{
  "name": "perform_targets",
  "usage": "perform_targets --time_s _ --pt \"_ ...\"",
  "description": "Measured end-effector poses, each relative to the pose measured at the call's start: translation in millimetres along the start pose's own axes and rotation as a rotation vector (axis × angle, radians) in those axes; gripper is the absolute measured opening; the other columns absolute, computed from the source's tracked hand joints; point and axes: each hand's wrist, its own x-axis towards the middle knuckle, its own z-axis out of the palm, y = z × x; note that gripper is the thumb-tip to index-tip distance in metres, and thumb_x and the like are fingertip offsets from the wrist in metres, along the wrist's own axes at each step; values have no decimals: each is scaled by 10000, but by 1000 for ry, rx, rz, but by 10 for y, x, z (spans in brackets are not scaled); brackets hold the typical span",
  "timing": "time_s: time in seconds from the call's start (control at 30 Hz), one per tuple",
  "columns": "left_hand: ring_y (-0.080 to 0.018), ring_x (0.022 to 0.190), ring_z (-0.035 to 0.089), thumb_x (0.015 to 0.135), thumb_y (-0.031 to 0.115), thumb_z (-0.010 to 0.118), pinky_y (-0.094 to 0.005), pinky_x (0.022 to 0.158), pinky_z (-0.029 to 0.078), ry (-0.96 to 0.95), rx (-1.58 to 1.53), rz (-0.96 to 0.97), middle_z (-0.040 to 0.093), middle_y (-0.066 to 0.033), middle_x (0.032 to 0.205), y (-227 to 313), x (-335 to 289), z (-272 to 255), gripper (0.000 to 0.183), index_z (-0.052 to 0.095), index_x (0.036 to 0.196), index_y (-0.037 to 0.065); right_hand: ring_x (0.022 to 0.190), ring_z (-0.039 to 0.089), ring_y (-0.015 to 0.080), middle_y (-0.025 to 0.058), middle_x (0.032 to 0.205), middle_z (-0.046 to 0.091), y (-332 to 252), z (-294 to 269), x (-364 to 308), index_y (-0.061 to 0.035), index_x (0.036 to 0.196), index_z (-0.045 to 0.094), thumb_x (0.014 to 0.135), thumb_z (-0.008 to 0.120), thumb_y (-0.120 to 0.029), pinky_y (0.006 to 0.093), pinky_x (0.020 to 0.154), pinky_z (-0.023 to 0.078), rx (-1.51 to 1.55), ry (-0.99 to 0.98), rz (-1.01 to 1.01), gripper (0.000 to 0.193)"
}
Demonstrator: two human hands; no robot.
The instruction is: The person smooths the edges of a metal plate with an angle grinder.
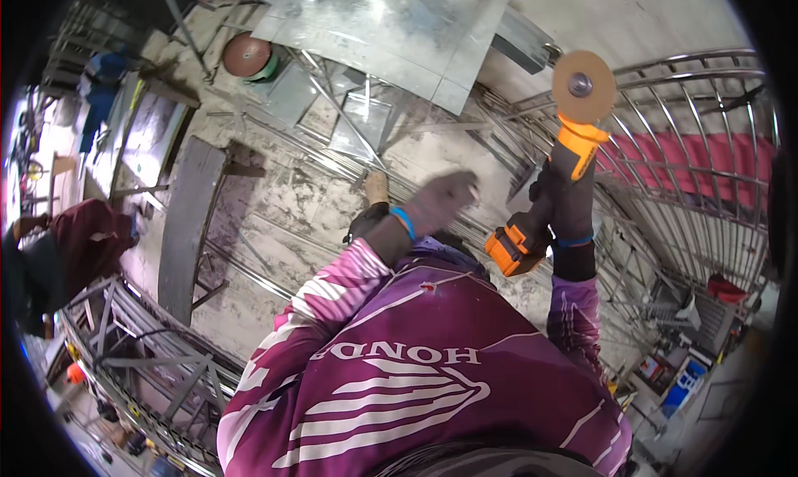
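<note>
My right hand (568, 204), in a dark glove, grips a yellow-orange and black cordless angle grinder (580, 143). The grinder points away from me, with its brown disc (600, 90) at the far end and its orange battery (512, 246) at the near end. In front of my chest is my left hand (437, 201), also in a dark glove and smeared by motion. A pale spot shows by its fingertips, too blurred to make out. The left hand and the grinder are apart. Below them, long metal tubes (328, 163) lie on the floor.
Curved metal railings (690, 82) stand on the right, with red cloth (706, 163) behind the bars. A sheet-metal panel (391, 20) lies at the far side. A grey bench (187, 228), a round reddish-topped stool (248, 55) and metal frames (158, 369) stand on the left.
</note>
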Motion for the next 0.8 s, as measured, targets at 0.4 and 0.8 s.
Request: perform_targets --time_s 0.4,0.8 --pt "-179 667 608 982 305 583 -347 652 479 596 -272 -32 625 -101 719 214 688 -1201 401 621 758 -26 892 618 176 59 1025 640 -690 -32 925 -41 1246 545 687 809 -158 350 817 525 -632 -363 -61 629" --pt "-220 609 648 924 278 634 -348 635 525 862 -187 -46 645 -132 681 212 780 -868 330 631 820 -35 957 618 208 83 1034 642 -658 88 1988 -36 1240 548 692 745 -44 371 884 502 -919 -749 -38 582"
